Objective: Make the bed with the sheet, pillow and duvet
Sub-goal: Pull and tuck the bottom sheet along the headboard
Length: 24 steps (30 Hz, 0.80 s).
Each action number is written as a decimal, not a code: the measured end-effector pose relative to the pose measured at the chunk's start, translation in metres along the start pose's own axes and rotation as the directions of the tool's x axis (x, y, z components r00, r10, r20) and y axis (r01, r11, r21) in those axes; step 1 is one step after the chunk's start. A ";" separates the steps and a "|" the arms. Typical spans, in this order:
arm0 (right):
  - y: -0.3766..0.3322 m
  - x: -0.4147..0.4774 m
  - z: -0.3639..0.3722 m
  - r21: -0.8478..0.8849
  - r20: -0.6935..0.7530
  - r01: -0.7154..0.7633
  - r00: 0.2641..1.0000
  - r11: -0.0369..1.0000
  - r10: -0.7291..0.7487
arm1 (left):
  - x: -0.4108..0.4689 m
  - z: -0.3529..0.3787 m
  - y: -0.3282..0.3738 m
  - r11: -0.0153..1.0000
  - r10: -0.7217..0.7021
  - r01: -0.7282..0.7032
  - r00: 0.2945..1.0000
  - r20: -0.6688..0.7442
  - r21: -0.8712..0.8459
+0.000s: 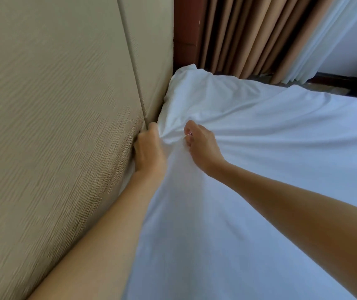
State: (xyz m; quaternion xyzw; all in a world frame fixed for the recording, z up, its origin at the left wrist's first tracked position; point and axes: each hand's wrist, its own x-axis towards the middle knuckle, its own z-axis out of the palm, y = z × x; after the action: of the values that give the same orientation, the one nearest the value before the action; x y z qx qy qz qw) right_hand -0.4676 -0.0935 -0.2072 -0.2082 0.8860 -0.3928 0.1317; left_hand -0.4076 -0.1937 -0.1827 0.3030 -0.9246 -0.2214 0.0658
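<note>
A white sheet (260,148) covers the bed and bunches into folds at the head end, next to the beige padded headboard (54,126). My left hand (149,150) is wedged between the headboard and the sheet's edge, fingers curled down into the gap with cloth against the palm. My right hand (201,146) grips a gathered fold of the sheet just right of the left hand, and creases radiate from the grip. The sheet's far corner (186,74) stands up against the headboard. No pillow or duvet is in view.
Tan curtains (244,35) and a white sheer curtain (329,40) hang beyond the bed's far side. A dark red-brown wooden frame (185,29) stands between headboard and curtains. A dark ledge (335,82) runs along the bed's far edge.
</note>
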 end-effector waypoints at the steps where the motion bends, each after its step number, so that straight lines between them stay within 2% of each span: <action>1: -0.002 0.002 0.001 0.011 -0.028 0.011 1.000 1.000 -0.011 | 0.003 -0.001 0.001 1.000 -0.003 0.003 1.000 -0.019 -0.012; 7: 0.022 0.003 0.028 0.092 -0.086 -0.006 0.996 0.996 0.014 | 0.006 0.027 -0.005 0.999 0.033 -0.034 0.999 -0.030 -0.026; 10: 0.036 0.005 0.038 -0.017 -0.123 0.065 0.990 0.998 -0.066 | 0.006 0.046 -0.014 0.996 0.091 -0.091 0.996 0.006 -0.025; 15: 0.043 0.008 0.044 -0.074 -0.151 0.089 0.984 0.993 -0.100 | 0.003 0.055 -0.020 0.973 0.144 -0.130 0.988 0.063 -0.189; 19: 0.038 0.007 0.040 -0.007 -0.161 0.101 0.982 0.995 -0.101 | -0.016 0.055 -0.030 0.955 0.149 -0.150 0.989 -0.026 -0.255; 20: 0.036 0.007 0.039 0.016 -0.156 0.094 0.984 0.995 -0.090 | -0.021 0.054 -0.035 0.959 0.129 -0.139 0.990 -0.057 -0.246; 22: 0.032 0.005 0.036 0.062 -0.150 0.068 0.987 0.996 -0.058 | -0.035 0.052 -0.043 0.986 0.138 -0.146 0.985 -0.103 -0.076; 24: 0.028 0.003 0.031 0.050 -0.121 0.069 0.991 0.996 -0.062 | -0.049 0.042 -0.045 0.983 0.150 -0.147 0.988 -0.024 0.108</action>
State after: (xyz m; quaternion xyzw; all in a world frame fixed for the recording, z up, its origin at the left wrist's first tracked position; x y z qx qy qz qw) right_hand -0.4647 -0.0980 -0.2487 -0.2099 0.8739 -0.4326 0.0712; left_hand -0.3548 -0.1814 -0.2395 0.2399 -0.9538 -0.1617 0.0808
